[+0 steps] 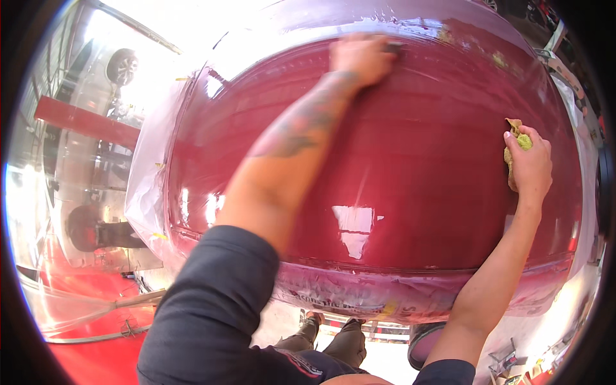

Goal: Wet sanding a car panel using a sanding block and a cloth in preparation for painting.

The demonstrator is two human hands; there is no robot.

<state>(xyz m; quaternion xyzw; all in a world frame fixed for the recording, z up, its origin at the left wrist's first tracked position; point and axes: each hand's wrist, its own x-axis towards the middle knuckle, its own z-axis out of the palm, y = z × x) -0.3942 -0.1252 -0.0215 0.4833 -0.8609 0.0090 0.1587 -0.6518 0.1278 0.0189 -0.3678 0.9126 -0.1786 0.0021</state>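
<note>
A glossy dark red car panel (417,186) spreads below me, wet-looking and streaked near its far edge. My left hand (361,56), at the end of a tattooed forearm, presses on the far part of the panel, fingers closed round a small dark block (393,49) that is partly hidden and slightly blurred. Toward the right side of the panel, my right hand (531,157) grips a crumpled yellow-green cloth (515,146) against the surface.
Masking film (144,192) borders the panel. At left are a silver car (83,128), a red bar (83,119), a metal stand and red sheeting (83,353). A dark round object (423,343) sits below the panel near my legs; small items lie at lower right.
</note>
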